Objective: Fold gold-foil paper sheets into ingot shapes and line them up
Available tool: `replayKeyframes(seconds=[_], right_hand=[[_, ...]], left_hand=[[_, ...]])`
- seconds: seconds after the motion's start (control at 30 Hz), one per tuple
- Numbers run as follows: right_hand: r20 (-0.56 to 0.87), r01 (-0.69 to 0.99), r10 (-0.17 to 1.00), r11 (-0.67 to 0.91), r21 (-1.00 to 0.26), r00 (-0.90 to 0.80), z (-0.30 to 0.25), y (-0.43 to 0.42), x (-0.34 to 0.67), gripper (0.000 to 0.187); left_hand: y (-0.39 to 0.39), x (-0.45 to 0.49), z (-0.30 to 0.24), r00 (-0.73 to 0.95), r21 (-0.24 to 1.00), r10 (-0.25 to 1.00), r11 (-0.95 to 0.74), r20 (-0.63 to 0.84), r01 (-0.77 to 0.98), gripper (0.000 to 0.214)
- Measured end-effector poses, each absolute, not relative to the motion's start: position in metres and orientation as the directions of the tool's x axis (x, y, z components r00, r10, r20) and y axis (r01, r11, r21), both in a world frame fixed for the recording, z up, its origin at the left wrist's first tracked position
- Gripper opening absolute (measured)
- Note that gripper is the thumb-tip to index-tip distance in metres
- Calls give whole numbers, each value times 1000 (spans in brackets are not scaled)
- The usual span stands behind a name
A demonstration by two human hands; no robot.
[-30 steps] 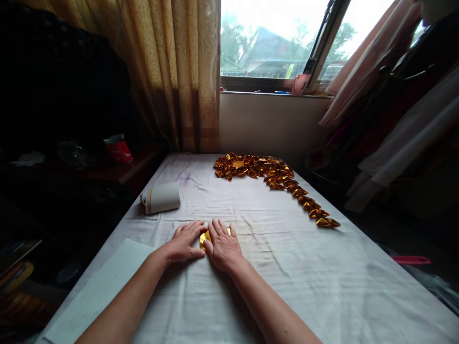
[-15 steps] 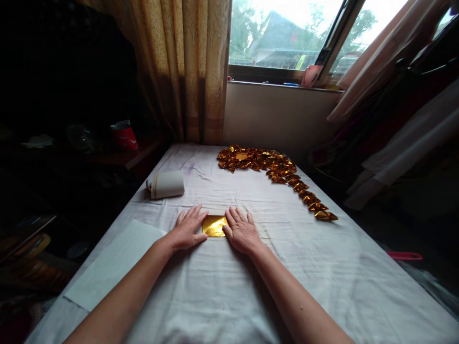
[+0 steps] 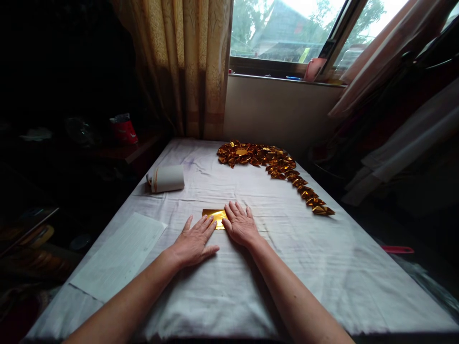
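A small sheet of gold foil paper lies flat on the white cloth of the table. My right hand rests flat on its right part, fingers stretched out. My left hand lies flat on the cloth just below and left of the sheet, fingers spread, fingertips touching its lower edge. A curved row of folded gold foil pieces runs from the far middle of the table toward the right edge.
A roll of white paper lies at the far left of the table. A white sheet lies at the near left. Behind are a curtain, a window sill with a pink cup, and dark clutter left and right.
My hands parted from over the gold sheet, then my left hand slid down toward me while my right hand moved back onto the sheet's right part. The camera tilted slightly.
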State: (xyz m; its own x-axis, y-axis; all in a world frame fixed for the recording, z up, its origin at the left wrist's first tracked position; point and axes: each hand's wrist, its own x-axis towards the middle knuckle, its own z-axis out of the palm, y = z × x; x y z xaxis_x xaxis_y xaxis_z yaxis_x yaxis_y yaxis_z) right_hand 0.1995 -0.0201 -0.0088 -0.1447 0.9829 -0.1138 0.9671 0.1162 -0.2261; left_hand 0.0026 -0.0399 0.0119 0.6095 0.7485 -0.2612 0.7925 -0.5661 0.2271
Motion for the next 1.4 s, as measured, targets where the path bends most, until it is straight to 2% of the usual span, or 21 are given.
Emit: replayKeyframes(seconds=[0.17,0.33,0.5,0.67,1.03,1.23,1.4], right_hand=[[-108,969,984,117,-215,-143,-8,-20,199,59],[-124,973,980,131,-188,-156,-7,-21,204,57],[-51,971,989,123,-204,-136,-8,-25,206,59],[14,970,990,137,-200,-137,-15,-28,203,69],[-26,959,981,180,-219,-190,-16,-26,234,75],[-59,951,979,174,-255,-195,-11,-26,233,75],[-26,944,980,182,-275,-197,-13,-28,235,75]], left_hand=[[-40,-4,16,607,225,742,-564,-285,795,74],[-37,-9,10,650,258,721,-598,-240,759,70],[-40,-8,10,633,254,734,-581,-245,773,64],[-41,-7,7,638,266,743,-586,-200,766,64],[-33,-14,11,682,260,709,-635,-179,728,64],[-19,-32,11,745,287,621,-687,-245,667,62],[-6,-48,7,794,359,562,-709,-233,607,56]])
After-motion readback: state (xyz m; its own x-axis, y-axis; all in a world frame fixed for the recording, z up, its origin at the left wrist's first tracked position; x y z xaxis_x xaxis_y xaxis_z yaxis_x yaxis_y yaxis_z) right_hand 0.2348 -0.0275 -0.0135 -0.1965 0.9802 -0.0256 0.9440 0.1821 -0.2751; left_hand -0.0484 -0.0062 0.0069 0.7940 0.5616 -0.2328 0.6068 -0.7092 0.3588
